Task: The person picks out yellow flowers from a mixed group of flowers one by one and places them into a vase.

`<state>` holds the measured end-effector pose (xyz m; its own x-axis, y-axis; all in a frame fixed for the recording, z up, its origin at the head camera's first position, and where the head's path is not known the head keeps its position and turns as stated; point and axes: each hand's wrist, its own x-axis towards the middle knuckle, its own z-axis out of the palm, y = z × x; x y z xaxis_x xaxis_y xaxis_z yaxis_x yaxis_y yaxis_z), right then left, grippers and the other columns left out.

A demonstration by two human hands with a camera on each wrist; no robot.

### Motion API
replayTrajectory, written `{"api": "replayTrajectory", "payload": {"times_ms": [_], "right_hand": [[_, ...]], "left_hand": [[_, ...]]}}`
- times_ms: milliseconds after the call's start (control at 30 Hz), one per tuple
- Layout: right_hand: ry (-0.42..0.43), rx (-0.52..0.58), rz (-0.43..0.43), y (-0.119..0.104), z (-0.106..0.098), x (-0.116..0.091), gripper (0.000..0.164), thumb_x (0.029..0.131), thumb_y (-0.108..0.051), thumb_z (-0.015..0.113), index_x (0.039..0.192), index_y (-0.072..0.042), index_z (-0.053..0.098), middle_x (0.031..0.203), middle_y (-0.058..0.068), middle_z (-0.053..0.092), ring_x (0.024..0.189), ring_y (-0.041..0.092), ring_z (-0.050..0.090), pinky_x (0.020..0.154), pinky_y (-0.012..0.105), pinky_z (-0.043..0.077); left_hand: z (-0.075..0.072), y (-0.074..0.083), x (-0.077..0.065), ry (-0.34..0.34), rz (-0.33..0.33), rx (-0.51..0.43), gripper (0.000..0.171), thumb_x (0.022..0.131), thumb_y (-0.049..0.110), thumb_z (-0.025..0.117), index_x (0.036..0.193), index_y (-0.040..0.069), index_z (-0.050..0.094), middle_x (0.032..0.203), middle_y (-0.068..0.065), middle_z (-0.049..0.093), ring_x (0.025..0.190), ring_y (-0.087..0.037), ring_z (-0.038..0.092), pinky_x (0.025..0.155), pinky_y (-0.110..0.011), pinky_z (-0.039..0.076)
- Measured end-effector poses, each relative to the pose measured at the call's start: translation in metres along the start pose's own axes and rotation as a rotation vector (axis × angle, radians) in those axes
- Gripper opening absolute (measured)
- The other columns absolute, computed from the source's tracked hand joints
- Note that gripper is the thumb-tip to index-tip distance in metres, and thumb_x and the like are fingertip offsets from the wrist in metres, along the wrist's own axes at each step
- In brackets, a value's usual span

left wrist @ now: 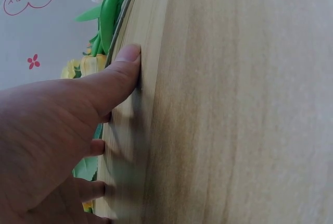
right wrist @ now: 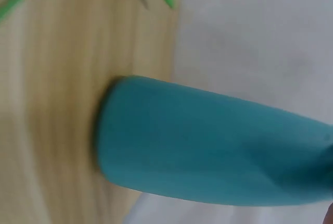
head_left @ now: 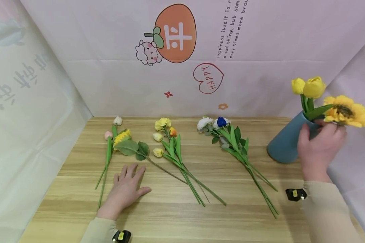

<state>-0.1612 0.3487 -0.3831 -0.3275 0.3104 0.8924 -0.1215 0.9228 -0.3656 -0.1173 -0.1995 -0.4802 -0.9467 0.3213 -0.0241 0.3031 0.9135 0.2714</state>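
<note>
At the right end of the surface (head_left: 170,222), two yellow tulips (head_left: 314,87) are held in a blue vase (head_left: 281,141) and a sunflower (head_left: 345,110) is seen beside them, with the right hand (head_left: 321,145) placed at the vase's mouth, its fingers bent under the flower's head; whether a stem or the rim is pinched cannot be told, as the fingertips are partly hidden. Farther left, the left hand (head_left: 126,189) is rested on the surface, fingers spread, near a second sunflower (head_left: 123,136), a pink tulip (head_left: 108,135) and a white tulip (head_left: 118,120). Between the hands, a yellow-and-orange bunch (head_left: 178,152) and a white-and-blue bunch (head_left: 235,143) are laid.
</note>
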Motion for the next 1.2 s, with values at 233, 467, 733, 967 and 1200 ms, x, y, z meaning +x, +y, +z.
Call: {"api": "replayTrajectory", "payload": {"times_ms": [233, 467, 733, 967, 1200], "right_hand": [[-0.160, 0.061, -0.054, -0.004, 0.005, -0.035, 0.023, 0.089, -0.011, 0.054, 0.095, 0.011, 0.055, 0.080, 0.027, 0.047, 0.074, 0.047, 0.041, 0.074, 0.062, 0.033], [-0.471, 0.039, -0.099, -0.026, 0.018, -0.060, 0.020, 0.092, -0.007, 0.052, 0.103, 0.009, 0.057, 0.084, 0.024, 0.051, 0.075, 0.041, 0.046, 0.067, 0.056, 0.040], [-0.843, 0.026, -0.162, -0.054, 0.034, -0.089, 0.022, 0.094, -0.012, 0.057, 0.110, 0.003, 0.059, 0.094, 0.018, 0.060, 0.081, 0.035, 0.056, 0.068, 0.052, 0.048], [-0.903, 0.050, -0.371, -0.080, 0.045, -0.107, 0.026, 0.088, -0.014, 0.065, 0.110, -0.002, 0.060, 0.087, 0.010, 0.057, 0.072, 0.027, 0.055, 0.062, 0.044, 0.049], [-0.935, 0.135, -0.525, -0.112, 0.050, -0.124, 0.028, 0.088, -0.018, 0.069, 0.110, -0.002, 0.063, 0.094, 0.010, 0.062, 0.082, 0.028, 0.060, 0.071, 0.044, 0.054]], "left_hand": [[0.000, 0.001, 0.000, -0.003, 0.001, 0.001, 0.077, 0.084, 0.054, 0.067, 0.146, 0.014, 0.041, 0.149, -0.022, 0.031, 0.133, -0.055, 0.021, 0.095, -0.080, 0.021], [0.000, 0.002, 0.000, 0.002, 0.002, -0.001, 0.078, 0.084, 0.054, 0.067, 0.146, 0.014, 0.041, 0.149, -0.023, 0.031, 0.133, -0.056, 0.021, 0.095, -0.080, 0.021], [0.001, 0.000, 0.000, -0.012, 0.000, -0.001, 0.079, 0.085, 0.056, 0.066, 0.147, 0.015, 0.039, 0.149, -0.023, 0.030, 0.133, -0.056, 0.020, 0.095, -0.080, 0.021], [0.002, 0.000, 0.000, -0.014, -0.010, -0.007, 0.079, 0.085, 0.056, 0.066, 0.147, 0.016, 0.040, 0.150, -0.022, 0.030, 0.133, -0.055, 0.020, 0.096, -0.080, 0.020], [0.002, -0.001, -0.001, -0.007, -0.009, -0.006, 0.079, 0.085, 0.055, 0.066, 0.146, 0.015, 0.040, 0.150, -0.022, 0.030, 0.133, -0.055, 0.020, 0.095, -0.080, 0.020]]}}
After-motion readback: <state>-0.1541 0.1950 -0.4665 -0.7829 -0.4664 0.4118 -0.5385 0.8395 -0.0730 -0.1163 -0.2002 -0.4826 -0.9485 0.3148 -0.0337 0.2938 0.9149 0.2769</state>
